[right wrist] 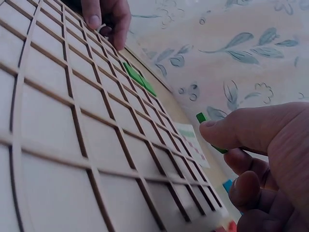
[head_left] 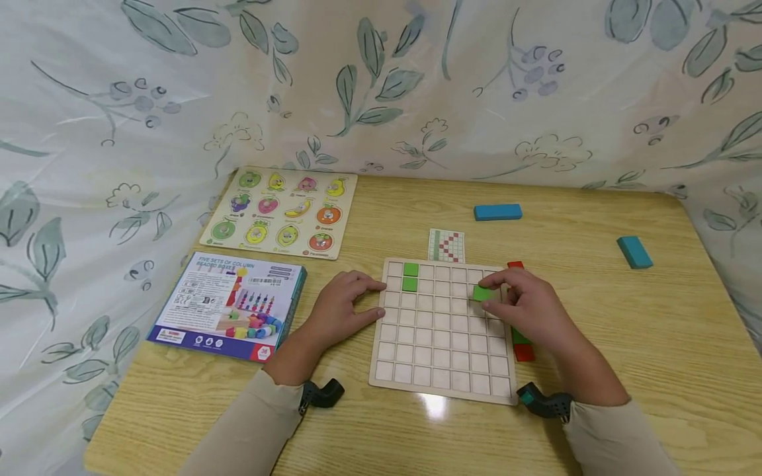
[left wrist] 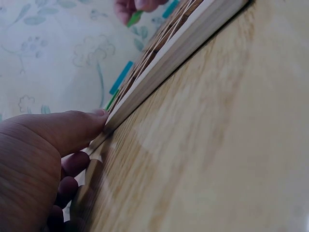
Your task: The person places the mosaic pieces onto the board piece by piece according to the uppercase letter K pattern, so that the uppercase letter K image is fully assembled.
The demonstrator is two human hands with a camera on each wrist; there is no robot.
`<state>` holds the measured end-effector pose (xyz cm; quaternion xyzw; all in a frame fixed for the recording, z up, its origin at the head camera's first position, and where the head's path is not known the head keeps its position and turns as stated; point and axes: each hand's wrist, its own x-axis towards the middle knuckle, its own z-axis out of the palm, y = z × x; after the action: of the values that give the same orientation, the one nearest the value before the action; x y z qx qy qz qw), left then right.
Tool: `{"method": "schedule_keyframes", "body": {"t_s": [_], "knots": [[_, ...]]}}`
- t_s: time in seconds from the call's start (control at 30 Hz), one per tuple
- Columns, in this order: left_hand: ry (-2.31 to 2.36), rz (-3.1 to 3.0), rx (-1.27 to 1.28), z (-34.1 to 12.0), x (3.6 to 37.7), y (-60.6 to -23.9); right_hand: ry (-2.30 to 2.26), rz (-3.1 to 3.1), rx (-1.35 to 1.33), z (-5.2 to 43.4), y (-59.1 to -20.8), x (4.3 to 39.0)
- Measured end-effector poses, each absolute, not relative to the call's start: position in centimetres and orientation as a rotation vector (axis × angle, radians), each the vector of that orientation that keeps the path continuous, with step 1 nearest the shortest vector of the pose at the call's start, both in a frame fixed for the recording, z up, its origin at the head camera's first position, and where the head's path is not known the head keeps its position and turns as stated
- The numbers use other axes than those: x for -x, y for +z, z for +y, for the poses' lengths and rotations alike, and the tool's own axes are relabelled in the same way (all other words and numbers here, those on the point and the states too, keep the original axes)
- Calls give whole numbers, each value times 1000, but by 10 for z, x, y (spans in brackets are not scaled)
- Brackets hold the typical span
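Note:
A pale wooden grid board (head_left: pixel 440 370) lies on the table in front of me. Two green tiles (head_left: pixel 410 276) sit in its upper left cells, one above the other. My right hand (head_left: pixel 526 307) pinches a third green tile (head_left: pixel 481 293) just above the board's upper right cells; in the right wrist view the thumb (right wrist: pixel 241 128) presses on that green tile (right wrist: pixel 201 117). My left hand (head_left: pixel 342 311) rests against the board's left edge, its thumb (left wrist: pixel 72 128) touching the board's rim (left wrist: pixel 159 72). A small pattern card (head_left: pixel 446 245) lies behind the board.
Red and green pieces (head_left: pixel 522 347) lie along the board's right side under my right hand. Two blue blocks (head_left: pixel 497 211) (head_left: pixel 634 252) lie farther back and right. A fruit peg puzzle (head_left: pixel 282 210) and a toy box (head_left: pixel 229 304) sit left. Floral cloth surrounds the table.

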<state>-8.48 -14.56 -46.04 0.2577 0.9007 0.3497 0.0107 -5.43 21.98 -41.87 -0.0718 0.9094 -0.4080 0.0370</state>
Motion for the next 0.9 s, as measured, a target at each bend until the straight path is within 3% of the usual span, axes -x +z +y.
{"method": "schedule_keyframes", "body": {"t_s": [0.9], "knots": [[1082,2809,-797,-146,86,-463,-1212,2708,427,167,-428,75]]}}
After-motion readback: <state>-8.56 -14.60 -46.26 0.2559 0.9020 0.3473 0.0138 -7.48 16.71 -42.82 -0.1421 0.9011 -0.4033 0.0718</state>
